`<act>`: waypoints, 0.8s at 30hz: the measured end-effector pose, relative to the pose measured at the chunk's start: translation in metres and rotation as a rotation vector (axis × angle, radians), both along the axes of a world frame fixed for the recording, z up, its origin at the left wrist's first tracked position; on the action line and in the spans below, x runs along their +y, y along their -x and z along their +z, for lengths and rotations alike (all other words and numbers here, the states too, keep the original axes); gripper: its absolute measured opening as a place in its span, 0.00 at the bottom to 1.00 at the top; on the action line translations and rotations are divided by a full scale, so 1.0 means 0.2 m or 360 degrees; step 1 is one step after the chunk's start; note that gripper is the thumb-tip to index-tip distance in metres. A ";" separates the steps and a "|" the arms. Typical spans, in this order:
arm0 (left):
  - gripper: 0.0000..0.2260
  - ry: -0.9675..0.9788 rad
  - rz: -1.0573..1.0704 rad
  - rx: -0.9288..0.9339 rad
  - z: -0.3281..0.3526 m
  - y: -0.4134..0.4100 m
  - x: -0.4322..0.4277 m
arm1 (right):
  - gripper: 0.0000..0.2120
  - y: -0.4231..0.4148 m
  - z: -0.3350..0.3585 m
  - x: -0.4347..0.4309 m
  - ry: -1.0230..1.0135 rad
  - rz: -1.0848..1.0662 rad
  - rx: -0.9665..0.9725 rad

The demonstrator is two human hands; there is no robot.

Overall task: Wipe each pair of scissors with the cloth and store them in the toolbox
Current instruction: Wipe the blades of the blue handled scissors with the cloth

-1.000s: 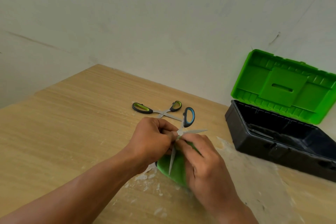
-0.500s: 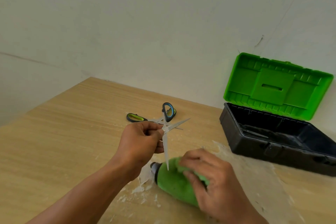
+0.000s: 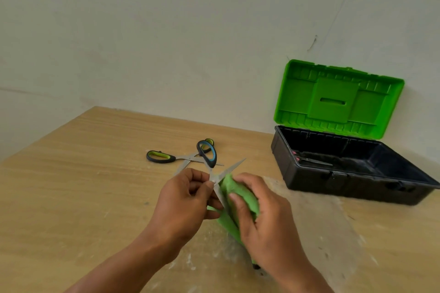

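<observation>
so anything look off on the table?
White flaky residue on the table near the hands and toolbox; origin unclear. The spare scissors lie open. Nothing looks damaged.

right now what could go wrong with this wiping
1. The blue-handled scissors are held open, and the right hand presses the green cloth along a bare blade, so a slip could cut a finger.
2. The other blade points toward the toolbox with its tip uncovered; it could catch something.
3. The left hand has a pinching grip near the pivot, so the scissors might twist.
</observation>
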State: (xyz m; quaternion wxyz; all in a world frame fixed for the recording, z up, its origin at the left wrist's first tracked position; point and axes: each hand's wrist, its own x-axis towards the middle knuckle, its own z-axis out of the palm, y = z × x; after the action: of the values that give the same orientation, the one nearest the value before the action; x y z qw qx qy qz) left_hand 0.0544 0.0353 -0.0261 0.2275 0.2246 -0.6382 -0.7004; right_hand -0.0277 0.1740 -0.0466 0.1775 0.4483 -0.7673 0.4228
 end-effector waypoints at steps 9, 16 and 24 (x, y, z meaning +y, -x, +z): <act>0.05 0.0191 -0.0022 0.0064 -0.02 -0.01 0.06 | 0.17 -0.01 -0.06 -0.03 -0.0002 0.0065 0.0327; 0.07 0.0378 -0.0044 0.0085 -0.02 -0.02 0.08 | 0.17 -0.01 -0.05 -0.04 -0.0141 -0.0052 0.0390; 0.06 0.0410 -0.0048 0.0053 -0.03 -0.02 0.08 | 0.15 0.04 -0.04 -0.03 -0.0112 -0.0179 0.0394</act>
State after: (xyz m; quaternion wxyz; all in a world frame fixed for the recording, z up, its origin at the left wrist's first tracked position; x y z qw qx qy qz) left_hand 0.0581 0.0510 -0.0314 0.2545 0.1723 -0.7222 -0.6196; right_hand -0.0355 0.1685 -0.0540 0.2785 0.4592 -0.7778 0.3264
